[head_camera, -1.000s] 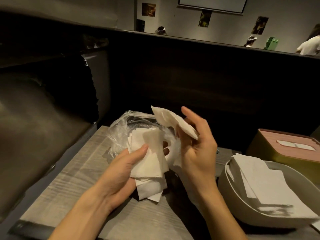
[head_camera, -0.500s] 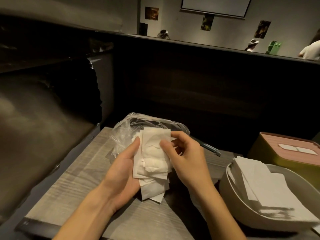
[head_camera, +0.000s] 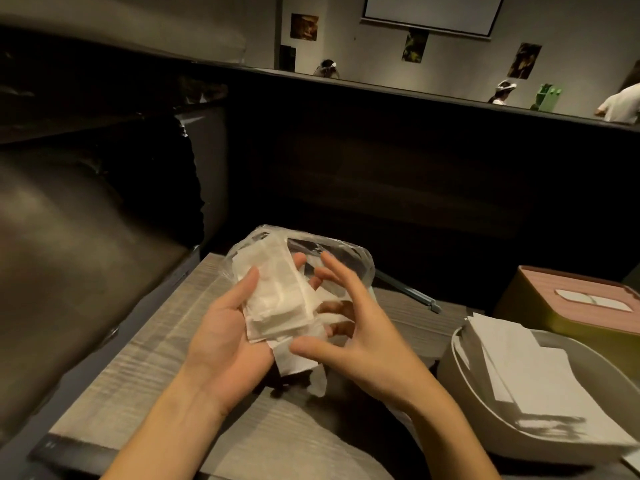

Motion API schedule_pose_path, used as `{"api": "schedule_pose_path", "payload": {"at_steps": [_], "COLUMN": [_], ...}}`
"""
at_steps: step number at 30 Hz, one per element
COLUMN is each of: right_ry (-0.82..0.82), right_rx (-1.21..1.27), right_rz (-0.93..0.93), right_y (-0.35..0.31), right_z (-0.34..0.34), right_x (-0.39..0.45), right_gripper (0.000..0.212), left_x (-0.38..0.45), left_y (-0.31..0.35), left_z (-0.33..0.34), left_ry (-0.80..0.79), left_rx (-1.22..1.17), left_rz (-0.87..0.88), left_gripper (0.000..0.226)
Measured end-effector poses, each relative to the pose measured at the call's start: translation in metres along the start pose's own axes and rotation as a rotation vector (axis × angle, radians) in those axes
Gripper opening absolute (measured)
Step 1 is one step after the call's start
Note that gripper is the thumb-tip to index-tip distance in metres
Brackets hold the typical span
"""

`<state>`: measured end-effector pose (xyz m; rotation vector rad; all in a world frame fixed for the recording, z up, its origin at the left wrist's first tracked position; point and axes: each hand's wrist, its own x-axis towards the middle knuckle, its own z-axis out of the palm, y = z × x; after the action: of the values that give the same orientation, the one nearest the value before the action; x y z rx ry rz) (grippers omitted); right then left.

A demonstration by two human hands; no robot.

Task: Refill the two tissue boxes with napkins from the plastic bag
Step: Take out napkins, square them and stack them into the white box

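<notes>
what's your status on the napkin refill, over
Left hand grips napkin stack; right hand open beside it. Open box part filled. Nothing in the way.

We sit at a grey wood-grain table under dim light. Beyond the fingers rises a dark partition; behind it, a pale wall carries posters and a screen.

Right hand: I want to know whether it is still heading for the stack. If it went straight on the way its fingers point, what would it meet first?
Probably the napkin stack held in the left hand. The right hand has its fingers spread, pointing left toward it. Depth is unclear; the plastic bag lies just behind.
</notes>
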<state>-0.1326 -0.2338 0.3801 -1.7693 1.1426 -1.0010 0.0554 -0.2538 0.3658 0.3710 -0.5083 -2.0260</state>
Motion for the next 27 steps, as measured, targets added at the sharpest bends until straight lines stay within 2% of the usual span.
{"api": "schedule_pose_path", "payload": {"at_steps": [2, 5, 9, 14, 17, 20, 22, 24, 27], "right_ry": [-0.013, 0.002, 0.031, 0.112, 0.066, -0.006, -0.024, -0.045, -0.065], "right_rx": [0.067, 0.062, -0.067, -0.015, -0.005, -0.048, -0.058, 0.083, 0.437], "right_rz": [0.017, 0.032, 0.024, 0.059, 0.087, 0.097, 0.103, 0.115, 0.097], "right_y": [-0.001, -0.002, 0.001, 0.003, 0.002, -0.003, -0.006, -0.009, -0.016], "right_z": [-0.003, -0.005, -0.005, -0.003, -0.001, 0.002, 0.0, -0.008, -0.021], "right_x": [0.0, -0.001, 0.001, 0.003, 0.002, 0.001, 0.0, -0.002, -0.005], "right_gripper": [0.099, 0.088, 0.063, 0.045, 0.04, 0.021, 0.018, 0.02, 0.022], "left_x": [-0.001, -0.003, -0.004, -0.001, 0.0, 0.0, 0.001, 0.001, 0.001], "left_y": [0.001, 0.0, -0.002, -0.002, -0.002, -0.003, -0.002, 0.0, 0.001], "left_z": [-0.002, -0.003, 0.002, 0.01, 0.005, 0.004, 0.003, 0.002, 0.002], "left_ry": [-0.019, -0.007, 0.071, 0.127, 0.128, 0.1, 0.094, 0.1, 0.115], "left_rx": [-0.094, -0.189, -0.136, -0.175, -0.151, -0.121, -0.106, -0.096, -0.098], "left_rz": [-0.023, 0.05, 0.097, 0.181, 0.194, 0.182, 0.188, 0.195, 0.187], "left_gripper": [0.053, 0.049, 0.049, 0.043, 0.041, 0.041, 0.042, 0.043, 0.045]}}
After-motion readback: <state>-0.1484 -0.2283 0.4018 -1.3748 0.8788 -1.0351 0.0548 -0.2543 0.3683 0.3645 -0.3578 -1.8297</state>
